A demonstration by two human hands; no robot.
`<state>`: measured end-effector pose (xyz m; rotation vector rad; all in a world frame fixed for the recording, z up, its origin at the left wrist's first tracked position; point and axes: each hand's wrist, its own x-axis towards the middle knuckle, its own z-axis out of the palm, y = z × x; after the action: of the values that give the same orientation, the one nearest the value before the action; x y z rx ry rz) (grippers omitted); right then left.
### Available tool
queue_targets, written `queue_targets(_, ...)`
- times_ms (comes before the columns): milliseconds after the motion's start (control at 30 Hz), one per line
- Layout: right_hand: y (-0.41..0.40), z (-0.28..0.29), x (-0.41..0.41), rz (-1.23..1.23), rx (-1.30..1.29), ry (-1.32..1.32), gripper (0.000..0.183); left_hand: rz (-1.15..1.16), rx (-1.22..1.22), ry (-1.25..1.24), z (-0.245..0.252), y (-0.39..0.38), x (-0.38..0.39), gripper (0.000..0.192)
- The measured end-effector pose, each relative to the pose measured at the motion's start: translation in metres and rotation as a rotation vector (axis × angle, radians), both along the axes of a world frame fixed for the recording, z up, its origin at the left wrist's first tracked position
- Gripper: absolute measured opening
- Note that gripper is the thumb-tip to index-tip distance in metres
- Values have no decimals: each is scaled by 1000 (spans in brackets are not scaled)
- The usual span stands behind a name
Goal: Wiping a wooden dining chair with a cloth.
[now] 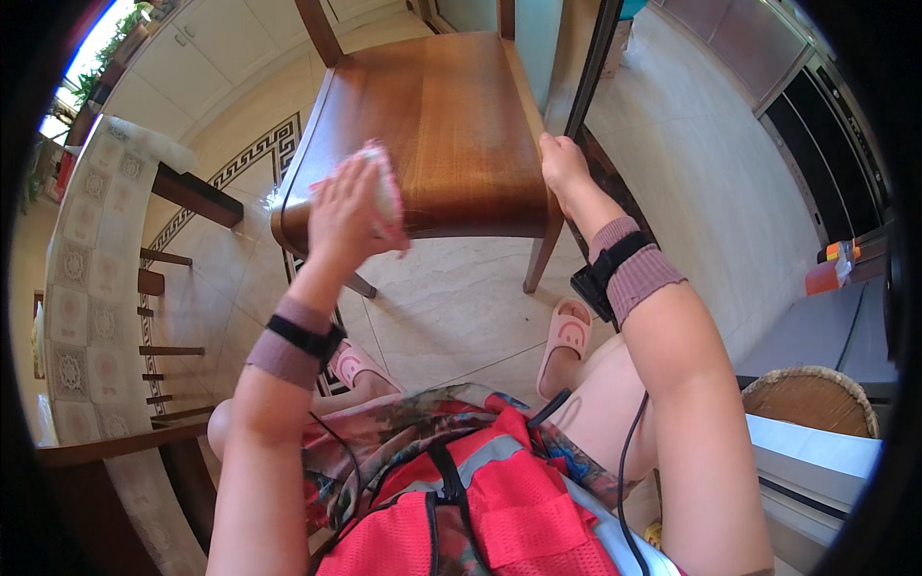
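Note:
A wooden chair [446, 129] with a glossy brown seat stands before me, its front edge curving down towards me. My left hand [344, 209] holds a pink and white cloth [389, 193] against the front left part of the seat. Part of the cloth is hidden beneath the palm. At the seat's right edge, my right hand [564, 167] grips the rim near the front corner, with the fingertips partly out of sight. Both forearms wear mauve ribbed cuffs with black straps.
A table with a patterned lace cloth [86, 288] runs along the left, dark wooden legs below it. Right of the chair is a dark door frame [594, 65]. A round woven tray [810, 403] rests at the lower right. Pink slippers [565, 335] are on my feet.

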<state>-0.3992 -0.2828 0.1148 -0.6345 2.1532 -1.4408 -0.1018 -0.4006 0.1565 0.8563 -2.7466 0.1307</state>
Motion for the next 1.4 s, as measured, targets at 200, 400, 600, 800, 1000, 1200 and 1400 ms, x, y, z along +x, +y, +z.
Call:
queue_targets(200,-2,-4,-3,-26,-93,-210,49,109,-36,-55,1,12,-15,130)
queue_targets(400,-3,-12,-4,-48,-137,-226,48,15,-94,-17,-16,81,-120,123)
queue_targets(600,-8,-23,-13,0,-259,-268,47,-6,-284,137,-40,107,-167,66)
queue_targets(800,4,-8,-5,-23,-65,-21,46,-141,-58,101,-32,64,-91,122)
queue_targets(1000,3,-1,1,-28,-44,-26,46,85,-77,-6,-14,-7,20,127)
queue_targets(1200,2,-7,-4,-72,-134,-207,45,193,-108,-24,-16,-1,11,134)
queue_targets(1400,-2,-1,8,-98,-183,-268,43,53,-180,34,-29,60,-83,130)
